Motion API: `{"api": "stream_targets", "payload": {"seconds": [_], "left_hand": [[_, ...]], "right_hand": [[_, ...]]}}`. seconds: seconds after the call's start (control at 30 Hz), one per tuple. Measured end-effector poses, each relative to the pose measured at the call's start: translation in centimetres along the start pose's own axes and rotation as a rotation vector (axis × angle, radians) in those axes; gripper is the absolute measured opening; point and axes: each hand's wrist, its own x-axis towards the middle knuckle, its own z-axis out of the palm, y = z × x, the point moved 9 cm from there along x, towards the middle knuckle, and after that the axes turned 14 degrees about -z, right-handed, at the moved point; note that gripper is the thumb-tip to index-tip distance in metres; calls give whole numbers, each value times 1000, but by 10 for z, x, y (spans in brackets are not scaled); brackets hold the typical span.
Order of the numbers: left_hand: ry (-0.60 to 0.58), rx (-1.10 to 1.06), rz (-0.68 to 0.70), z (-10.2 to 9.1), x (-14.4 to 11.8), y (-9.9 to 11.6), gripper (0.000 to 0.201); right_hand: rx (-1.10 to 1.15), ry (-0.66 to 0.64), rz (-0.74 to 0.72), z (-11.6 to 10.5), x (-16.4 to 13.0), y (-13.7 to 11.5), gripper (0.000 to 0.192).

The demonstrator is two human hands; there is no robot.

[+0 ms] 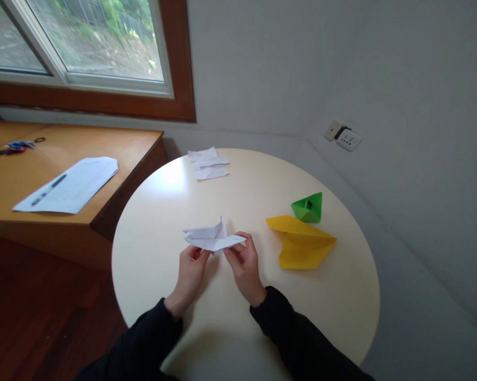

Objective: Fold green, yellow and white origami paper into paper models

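Between both hands, just above the round table [143, 280], is a piece of folded white paper [212, 241] with one flap standing up and a point at each side. My left hand [191, 269] pinches its lower left edge between thumb and fingers. On the other side, my right hand [244, 264] grips the lower right part, thumb in front and fingers behind. Right of my right hand lies a yellow paper airplane [302, 251], its nose to the right. Behind it sits a green folded paper boat [312, 209].
Creased white paper [209, 164] lies at the table's far edge. On a wooden desk [143, 148] to the left are a sheet of paper [83, 180], a pen [48, 190] and what look like scissors [18, 147]. A wall with a socket [348, 138] stands close on the right.
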Motion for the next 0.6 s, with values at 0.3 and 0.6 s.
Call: {"api": "stream_targets", "payload": {"seconds": [0.3, 0.6], "left_hand": [[-4, -41, 21, -3, 0, 3, 26], [-103, 50, -86, 9, -5, 2, 30]], "right_hand": [[95, -38, -7, -6, 7, -7, 41], [35, -188, -69, -5, 10, -18, 39]]}}
